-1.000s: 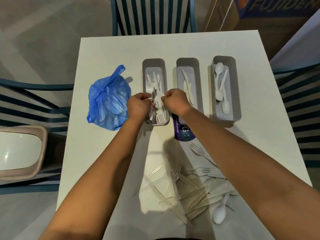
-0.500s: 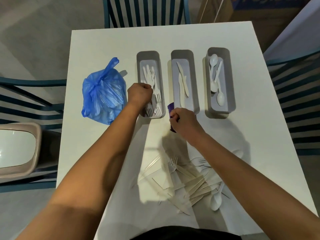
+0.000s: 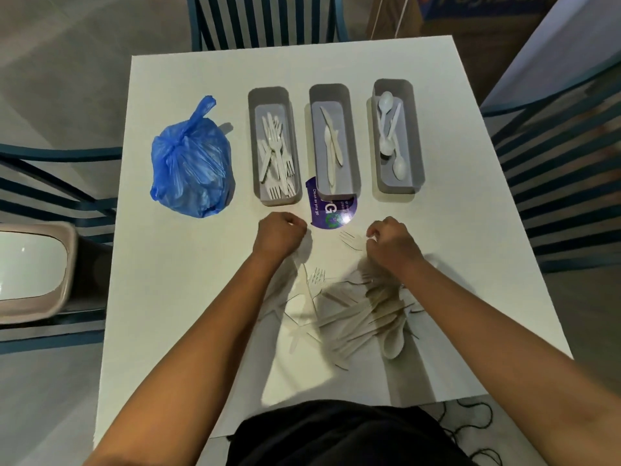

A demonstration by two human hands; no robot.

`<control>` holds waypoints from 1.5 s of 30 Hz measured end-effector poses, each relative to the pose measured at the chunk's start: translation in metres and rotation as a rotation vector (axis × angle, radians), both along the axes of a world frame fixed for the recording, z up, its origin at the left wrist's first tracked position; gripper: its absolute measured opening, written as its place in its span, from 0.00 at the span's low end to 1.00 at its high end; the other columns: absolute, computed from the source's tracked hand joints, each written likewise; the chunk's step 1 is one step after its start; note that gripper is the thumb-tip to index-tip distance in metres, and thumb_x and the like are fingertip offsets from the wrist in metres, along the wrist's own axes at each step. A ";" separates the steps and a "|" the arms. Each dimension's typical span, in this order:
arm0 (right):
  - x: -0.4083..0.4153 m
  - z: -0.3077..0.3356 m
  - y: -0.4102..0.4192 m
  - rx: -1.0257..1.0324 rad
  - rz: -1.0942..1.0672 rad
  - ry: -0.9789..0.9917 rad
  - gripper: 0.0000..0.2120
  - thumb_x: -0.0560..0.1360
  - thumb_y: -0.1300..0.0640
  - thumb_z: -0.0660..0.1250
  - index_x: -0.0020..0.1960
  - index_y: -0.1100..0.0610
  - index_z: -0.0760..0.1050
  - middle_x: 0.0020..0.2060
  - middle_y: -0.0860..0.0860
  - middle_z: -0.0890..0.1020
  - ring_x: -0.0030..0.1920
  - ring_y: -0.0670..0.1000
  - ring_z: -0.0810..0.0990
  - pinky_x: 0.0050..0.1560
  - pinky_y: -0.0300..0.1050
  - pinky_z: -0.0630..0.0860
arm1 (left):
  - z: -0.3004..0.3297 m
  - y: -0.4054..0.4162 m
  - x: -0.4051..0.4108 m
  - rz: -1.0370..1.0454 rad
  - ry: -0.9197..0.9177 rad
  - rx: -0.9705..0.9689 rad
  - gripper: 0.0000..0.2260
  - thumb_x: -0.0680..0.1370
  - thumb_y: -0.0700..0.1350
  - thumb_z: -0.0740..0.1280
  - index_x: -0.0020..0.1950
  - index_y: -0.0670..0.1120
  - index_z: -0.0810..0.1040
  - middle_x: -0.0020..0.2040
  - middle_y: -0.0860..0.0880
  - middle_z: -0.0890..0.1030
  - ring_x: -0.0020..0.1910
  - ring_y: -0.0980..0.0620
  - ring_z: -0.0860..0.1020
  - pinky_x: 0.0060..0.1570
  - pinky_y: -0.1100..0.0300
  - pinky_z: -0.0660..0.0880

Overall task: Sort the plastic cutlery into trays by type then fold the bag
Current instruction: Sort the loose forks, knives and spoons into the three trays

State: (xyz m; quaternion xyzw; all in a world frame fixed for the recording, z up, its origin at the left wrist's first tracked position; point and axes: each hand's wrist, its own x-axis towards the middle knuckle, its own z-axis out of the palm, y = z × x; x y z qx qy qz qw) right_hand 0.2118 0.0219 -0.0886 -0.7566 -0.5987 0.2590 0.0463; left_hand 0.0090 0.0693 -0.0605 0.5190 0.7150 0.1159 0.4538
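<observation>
Three grey trays stand in a row. The left tray (image 3: 252, 146) holds forks, the middle tray (image 3: 353, 139) knives, and the right tray (image 3: 416, 136) spoons. A knotted blue plastic bag (image 3: 191, 163) lies left of them. Loose white cutlery (image 3: 356, 314) is piled near the table's front edge. My left hand (image 3: 280, 235) hovers as a fist just in front of the fork tray, with nothing seen in it. My right hand (image 3: 391, 242) is over the pile's far edge. Its fingers curl at the handle of a fork (image 3: 347, 238) lying on the table.
A purple round sticker (image 3: 331, 215) pokes out from under the middle tray. Striped chairs stand at the far side (image 3: 265, 18), the left (image 3: 50, 156) and the right (image 3: 554, 146) of the white table (image 3: 188, 297). A beige bin (image 3: 33, 264) sits at the left.
Both hands have drawn back from the fork tray toward me. The left left the tray last. The right went past the sticker to the fork beside the pile.
</observation>
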 end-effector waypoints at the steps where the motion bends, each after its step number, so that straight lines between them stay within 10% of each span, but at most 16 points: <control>1: 0.003 0.000 -0.006 -0.010 0.005 -0.023 0.12 0.75 0.60 0.62 0.56 0.61 0.77 0.54 0.59 0.77 0.55 0.60 0.75 0.55 0.47 0.73 | -0.002 -0.010 0.002 -0.066 0.049 -0.011 0.09 0.76 0.42 0.64 0.49 0.41 0.83 0.52 0.44 0.83 0.54 0.46 0.80 0.55 0.62 0.73; 13: 0.010 -0.005 -0.035 -0.115 0.043 -0.116 0.13 0.77 0.57 0.62 0.60 0.59 0.72 0.56 0.57 0.76 0.57 0.58 0.74 0.55 0.49 0.72 | -0.022 -0.071 0.018 -0.454 0.390 -0.053 0.22 0.69 0.54 0.74 0.56 0.42 0.77 0.55 0.44 0.80 0.56 0.47 0.78 0.53 0.55 0.75; 27: -0.001 -0.001 -0.029 -0.093 0.036 -0.011 0.11 0.79 0.62 0.57 0.58 0.60 0.75 0.52 0.57 0.79 0.51 0.56 0.78 0.53 0.49 0.77 | -0.023 -0.072 0.018 -0.375 0.299 0.025 0.11 0.75 0.45 0.64 0.57 0.46 0.79 0.56 0.47 0.80 0.56 0.47 0.77 0.53 0.56 0.73; 36: 0.005 0.004 -0.027 -0.068 -0.034 0.059 0.11 0.79 0.60 0.58 0.58 0.60 0.76 0.52 0.57 0.81 0.50 0.56 0.79 0.53 0.48 0.77 | -0.023 -0.080 0.036 -0.995 0.431 0.278 0.17 0.76 0.50 0.65 0.65 0.53 0.73 0.67 0.51 0.71 0.65 0.48 0.69 0.60 0.53 0.65; 45: 0.014 0.007 -0.027 -0.043 -0.082 0.119 0.10 0.79 0.60 0.58 0.55 0.61 0.76 0.50 0.57 0.81 0.48 0.56 0.79 0.47 0.44 0.75 | -0.016 -0.068 0.035 -0.991 0.508 0.292 0.10 0.78 0.42 0.58 0.56 0.47 0.76 0.56 0.48 0.78 0.58 0.46 0.74 0.63 0.52 0.60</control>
